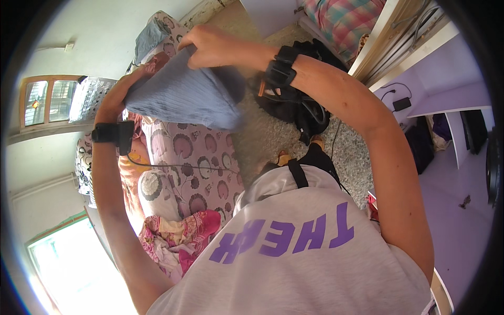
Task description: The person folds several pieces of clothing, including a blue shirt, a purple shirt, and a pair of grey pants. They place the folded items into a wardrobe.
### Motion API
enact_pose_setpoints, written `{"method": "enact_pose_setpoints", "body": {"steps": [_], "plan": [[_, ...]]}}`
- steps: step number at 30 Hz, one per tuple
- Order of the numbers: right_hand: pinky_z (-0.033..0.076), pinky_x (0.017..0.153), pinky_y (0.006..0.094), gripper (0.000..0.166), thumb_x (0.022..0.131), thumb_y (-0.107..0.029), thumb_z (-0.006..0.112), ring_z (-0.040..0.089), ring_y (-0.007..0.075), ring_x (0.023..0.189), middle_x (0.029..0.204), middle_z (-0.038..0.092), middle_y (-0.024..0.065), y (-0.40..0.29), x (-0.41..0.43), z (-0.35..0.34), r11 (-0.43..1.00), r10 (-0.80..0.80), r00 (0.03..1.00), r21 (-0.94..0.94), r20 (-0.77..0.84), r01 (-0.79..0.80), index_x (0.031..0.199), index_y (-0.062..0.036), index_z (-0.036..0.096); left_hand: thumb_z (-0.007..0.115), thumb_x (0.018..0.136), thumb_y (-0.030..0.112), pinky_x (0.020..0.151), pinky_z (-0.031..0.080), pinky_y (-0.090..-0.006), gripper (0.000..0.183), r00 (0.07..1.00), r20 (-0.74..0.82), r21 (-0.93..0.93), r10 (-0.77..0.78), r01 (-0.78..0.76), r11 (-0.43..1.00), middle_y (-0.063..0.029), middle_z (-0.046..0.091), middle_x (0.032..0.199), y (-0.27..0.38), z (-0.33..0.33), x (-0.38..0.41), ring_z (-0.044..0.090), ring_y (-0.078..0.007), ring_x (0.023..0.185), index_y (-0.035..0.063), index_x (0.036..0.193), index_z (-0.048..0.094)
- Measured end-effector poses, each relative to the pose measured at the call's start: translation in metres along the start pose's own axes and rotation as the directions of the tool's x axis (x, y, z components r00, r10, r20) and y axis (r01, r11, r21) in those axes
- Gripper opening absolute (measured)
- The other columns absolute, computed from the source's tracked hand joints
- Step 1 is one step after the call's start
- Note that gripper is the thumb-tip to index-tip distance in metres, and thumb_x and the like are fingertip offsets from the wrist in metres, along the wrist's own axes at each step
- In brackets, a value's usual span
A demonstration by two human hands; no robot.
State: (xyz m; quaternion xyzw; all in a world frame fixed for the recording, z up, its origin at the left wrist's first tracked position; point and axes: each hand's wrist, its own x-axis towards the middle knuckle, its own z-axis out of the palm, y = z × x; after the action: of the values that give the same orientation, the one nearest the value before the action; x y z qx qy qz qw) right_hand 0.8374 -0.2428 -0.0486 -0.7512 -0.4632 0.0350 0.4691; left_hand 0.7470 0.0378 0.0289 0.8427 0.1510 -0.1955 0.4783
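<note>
A blue-grey cloth [185, 92] hangs raised in the air in front of me, stretched between my two hands. My right hand [208, 45] grips its upper edge, fingers bent over the fabric. At the cloth's left side is my left hand [128, 84], whose fingers are mostly hidden by the fabric. The cloth's lower right corner is blurred. Below and behind it lies a couch or bed with a pink floral cover [204, 157]. Another grey-blue cloth [151, 39] rests at its far end.
A floral bolster [155, 193] and a crumpled pink patterned cloth [177, 240] lie on the floral cover. Black bags [291, 108] sit on the speckled floor [352, 169] by my feet. To the right stands a lilac shelf unit [445, 100] with a black adapter [401, 103].
</note>
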Motion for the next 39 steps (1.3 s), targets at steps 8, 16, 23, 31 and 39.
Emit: {"method": "enact_pose_setpoints", "body": {"steps": [8,16,23,31,39], "plan": [[0.053,0.068,0.0453,0.024,0.066,-0.015,0.062,0.065,0.0366,0.077,0.080,0.066,0.0201,-0.031,0.004,0.010,0.939,-0.246,0.965,-0.268,-0.085,0.216,0.083,-0.0010,0.071,0.076,0.075,0.029,0.103,0.037,-0.0328,0.060,0.979,0.201,0.496,0.033,-0.131,0.858,-0.0104,0.058,0.127,-0.007,-0.027,-0.043,0.053,-0.0213,0.117,-0.0047,0.122,0.060],[0.049,0.059,0.0408,0.029,0.067,-0.013,0.063,0.062,0.0315,0.059,0.067,0.063,0.0213,-0.035,0.012,0.030,0.980,-0.137,0.989,0.136,-0.060,0.144,0.092,-0.0015,0.070,0.078,0.070,0.006,0.101,0.040,-0.0320,0.057,0.902,-0.007,0.547,0.432,-0.358,0.757,-0.0101,0.051,0.135,-0.008,0.042,-0.056,0.053,-0.0217,0.117,-0.0041,0.123,0.060],[0.049,0.062,0.0336,0.031,0.082,-0.026,0.069,0.063,0.0169,0.065,0.072,0.068,0.0090,-0.043,-0.027,-0.022,0.907,-0.067,0.988,0.422,0.141,0.001,0.102,-0.0028,0.074,0.073,0.072,-0.003,0.080,0.046,-0.0236,0.059,0.935,-0.064,0.338,0.349,-0.309,0.889,-0.0036,0.066,0.095,0.028,0.085,-0.056,0.057,-0.0093,0.083,-0.0023,0.128,0.057],[0.044,0.091,0.0320,0.083,0.097,-0.068,0.025,0.058,0.0180,0.113,0.128,0.060,0.0118,0.080,-0.127,-0.039,0.526,-0.101,0.926,0.809,0.365,-0.261,0.135,0.0011,0.051,0.078,0.072,0.003,0.100,0.045,-0.0387,0.056,0.685,-0.400,-0.183,0.609,-0.711,0.679,-0.0117,0.062,0.123,0.073,-0.003,-0.111,0.058,-0.0232,0.113,0.0039,0.124,0.059],[0.044,0.100,0.0303,0.061,0.103,-0.051,0.033,0.055,0.0158,0.116,0.129,0.058,0.0059,0.101,-0.196,0.110,0.055,0.146,0.962,0.969,0.229,-0.239,0.134,-0.0016,0.050,0.056,0.097,0.043,0.097,0.045,-0.0368,0.050,0.843,-0.477,-0.258,0.246,-0.402,0.878,-0.0103,0.061,0.123,0.135,-0.050,-0.086,0.057,-0.0225,0.112,0.0041,0.128,0.056]]}}
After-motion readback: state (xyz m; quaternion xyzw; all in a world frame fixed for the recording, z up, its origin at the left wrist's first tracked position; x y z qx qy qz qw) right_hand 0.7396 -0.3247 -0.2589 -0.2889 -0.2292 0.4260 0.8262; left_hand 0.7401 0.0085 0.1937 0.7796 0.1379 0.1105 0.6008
